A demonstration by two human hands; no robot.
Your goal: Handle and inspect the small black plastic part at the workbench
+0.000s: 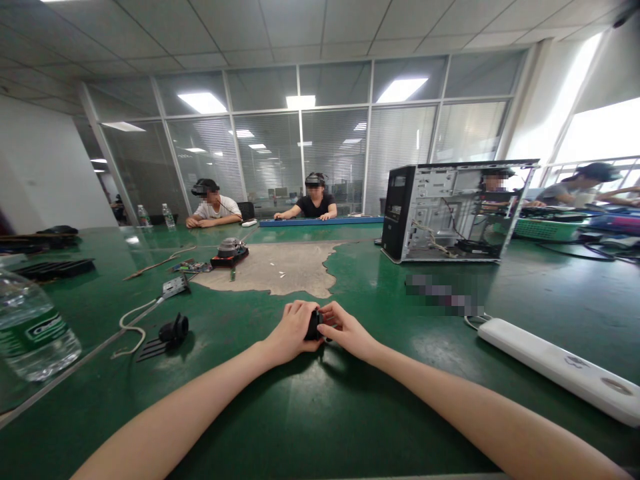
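Near the middle of the green table, my left hand (pixel 293 327) is wrapped around a small black part (pixel 315 325) whose kind I cannot make out. My right hand (pixel 347 331) closes on the same part from the other side, thumb and fingers pressed against it. Much of the part is hidden by the fingers. To the left lies a black plastic piece with slats and a round end (pixel 173 329). A pale cable (pixel 131 327) runs beside it to a metal bracket (pixel 175 286).
An open computer case (pixel 450 213) stands at the right, with a white power strip (pixel 555 363) in front. A water bottle (pixel 35 327) is at the left edge. A round metal-topped device (pixel 230 252) sits on a brown worn patch (pixel 280 267). Several people sit around the table.
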